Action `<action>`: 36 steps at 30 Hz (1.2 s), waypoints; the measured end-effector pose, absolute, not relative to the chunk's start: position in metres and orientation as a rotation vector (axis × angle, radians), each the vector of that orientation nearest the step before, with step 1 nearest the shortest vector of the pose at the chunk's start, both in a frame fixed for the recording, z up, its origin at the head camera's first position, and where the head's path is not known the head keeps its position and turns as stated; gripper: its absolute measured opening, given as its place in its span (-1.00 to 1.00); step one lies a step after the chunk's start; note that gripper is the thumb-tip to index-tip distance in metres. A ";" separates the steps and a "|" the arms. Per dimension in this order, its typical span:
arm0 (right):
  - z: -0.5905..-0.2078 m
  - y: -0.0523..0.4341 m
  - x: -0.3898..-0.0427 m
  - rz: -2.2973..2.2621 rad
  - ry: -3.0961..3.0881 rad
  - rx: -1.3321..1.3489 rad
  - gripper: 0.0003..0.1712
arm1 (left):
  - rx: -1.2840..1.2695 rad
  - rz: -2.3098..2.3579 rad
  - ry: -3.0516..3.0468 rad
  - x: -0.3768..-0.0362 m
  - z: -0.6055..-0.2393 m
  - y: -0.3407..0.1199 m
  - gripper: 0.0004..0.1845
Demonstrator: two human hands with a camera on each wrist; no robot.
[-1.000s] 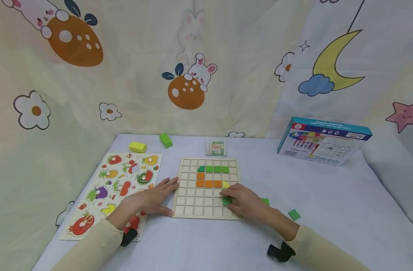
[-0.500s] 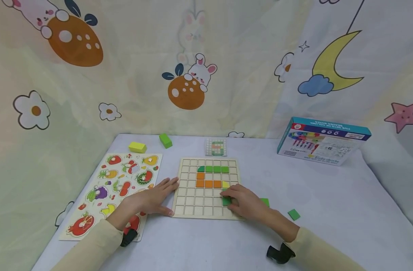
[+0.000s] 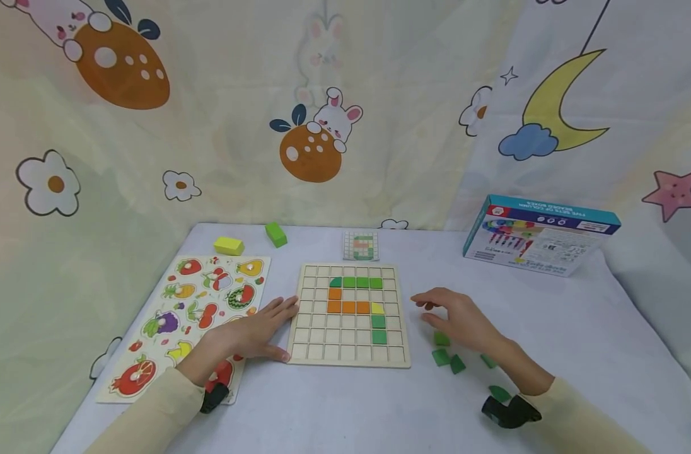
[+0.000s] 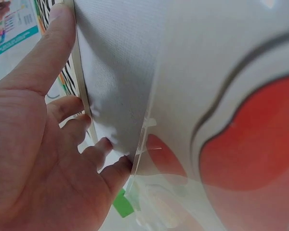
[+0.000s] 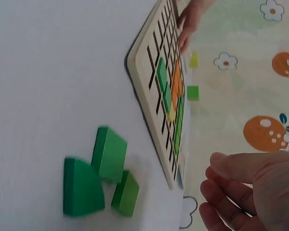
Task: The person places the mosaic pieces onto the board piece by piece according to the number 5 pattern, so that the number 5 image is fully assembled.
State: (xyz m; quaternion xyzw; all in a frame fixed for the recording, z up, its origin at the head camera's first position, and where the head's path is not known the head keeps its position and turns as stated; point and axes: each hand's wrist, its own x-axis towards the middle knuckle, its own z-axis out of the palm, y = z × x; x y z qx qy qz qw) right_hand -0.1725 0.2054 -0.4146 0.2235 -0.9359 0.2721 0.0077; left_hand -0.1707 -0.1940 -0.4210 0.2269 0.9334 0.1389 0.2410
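Observation:
A wooden grid board lies in the middle of the table and carries green tiles, orange tiles, a yellow tile and two more green tiles. My left hand rests flat against the board's left edge, fingers straight. My right hand hovers to the right of the board with relaxed fingers and holds nothing. Below it lie loose green tiles. The right wrist view shows three of these green tiles beside the board, with my right hand above them.
A fruit puzzle board lies under my left wrist. At the back stand a yellow block, a green block, a small pattern card and a blue box. A printed curtain closes the back and sides.
My right hand has lifted off the board's lower right part and moved right, off the board. The green tile it was touching stays in its cell. My left hand has not moved.

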 end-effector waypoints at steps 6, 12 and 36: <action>-0.415 0.238 -0.169 0.840 -3.078 0.674 -0.54 | 0.633 0.380 2.552 -0.170 -0.420 -0.194 0.02; -0.427 0.253 -0.161 0.837 -3.148 0.745 -0.54 | 0.639 0.386 2.555 -0.170 -0.419 -0.194 0.03; -0.438 0.252 -0.154 0.761 -3.061 0.763 -0.53 | 0.614 0.378 2.549 -0.170 -0.418 -0.193 0.03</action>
